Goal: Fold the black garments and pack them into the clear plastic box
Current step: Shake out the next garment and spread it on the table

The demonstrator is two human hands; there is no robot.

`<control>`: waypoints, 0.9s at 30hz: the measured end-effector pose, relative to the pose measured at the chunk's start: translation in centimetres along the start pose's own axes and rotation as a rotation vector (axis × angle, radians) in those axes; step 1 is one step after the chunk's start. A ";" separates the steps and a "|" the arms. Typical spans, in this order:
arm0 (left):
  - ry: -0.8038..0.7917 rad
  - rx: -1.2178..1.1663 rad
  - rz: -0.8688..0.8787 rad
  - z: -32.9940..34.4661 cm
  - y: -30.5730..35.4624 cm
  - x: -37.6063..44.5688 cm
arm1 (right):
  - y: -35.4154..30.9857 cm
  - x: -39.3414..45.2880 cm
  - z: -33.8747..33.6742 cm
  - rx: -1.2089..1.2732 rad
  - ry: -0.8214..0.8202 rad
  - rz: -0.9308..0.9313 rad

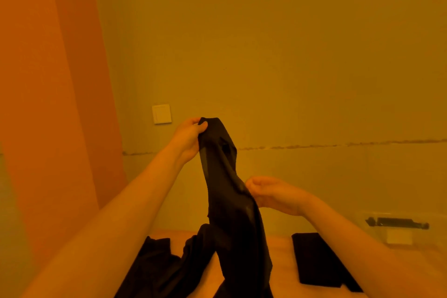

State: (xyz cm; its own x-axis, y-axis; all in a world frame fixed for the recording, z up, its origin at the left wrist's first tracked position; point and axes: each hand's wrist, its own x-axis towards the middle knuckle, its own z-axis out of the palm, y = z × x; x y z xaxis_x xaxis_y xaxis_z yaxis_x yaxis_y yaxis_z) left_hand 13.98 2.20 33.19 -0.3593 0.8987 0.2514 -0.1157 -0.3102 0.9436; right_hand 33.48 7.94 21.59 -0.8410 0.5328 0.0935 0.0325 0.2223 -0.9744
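Head view: I watch from afar as a sheer black garment (pixel 229 191) is held up in front of a plain wall, under heavy orange light.
Left hand: my left hand (pixel 188 138) pinches the garment's top edge between thumb and curled fingers, raised near a wall switch (pixel 161 113).
Right hand: my right hand (pixel 271 195) sits lower, fingers curled at the fabric's right edge; it appears to be pinching it, though the contact itself is hidden by the cloth.
Garment: it hangs twisted, its lower end trailing onto the bed surface (pixel 278 261) among more loose black fabric (pixel 159 266).
Folded piece: one flat black rectangle (pixel 316 259) lies to the right, just beside the clear plastic box (pixel 391 230).
Box: it stands at the right edge, a dark latch on its side; its contents cannot be made out.
Risk: I judge the thin, slippery cloth could slide from the pinch, or fold crooked because of the twist; the trailing end may drag the loose pile along.
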 end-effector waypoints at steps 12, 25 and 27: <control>0.173 0.309 0.204 1.8 -1.2 -0.3 | -5.7 2.9 1.9 0.507 0.294 -0.247; 0.318 0.317 0.180 -4.6 -0.1 1.8 | -0.7 -2.4 -4.2 -0.598 0.028 0.369; 0.331 0.332 0.148 -5.5 -1.0 2.1 | -1.2 -2.9 -5.1 -0.829 -0.111 0.450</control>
State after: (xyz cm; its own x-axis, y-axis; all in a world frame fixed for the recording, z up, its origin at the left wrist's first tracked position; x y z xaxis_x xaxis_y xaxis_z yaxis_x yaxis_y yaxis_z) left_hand 8.28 2.75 31.60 -0.6310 0.6887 0.3571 0.2413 -0.2632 0.9341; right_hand 38.63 10.30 23.55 -0.7016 0.6383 -0.3167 0.7029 0.5471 -0.4545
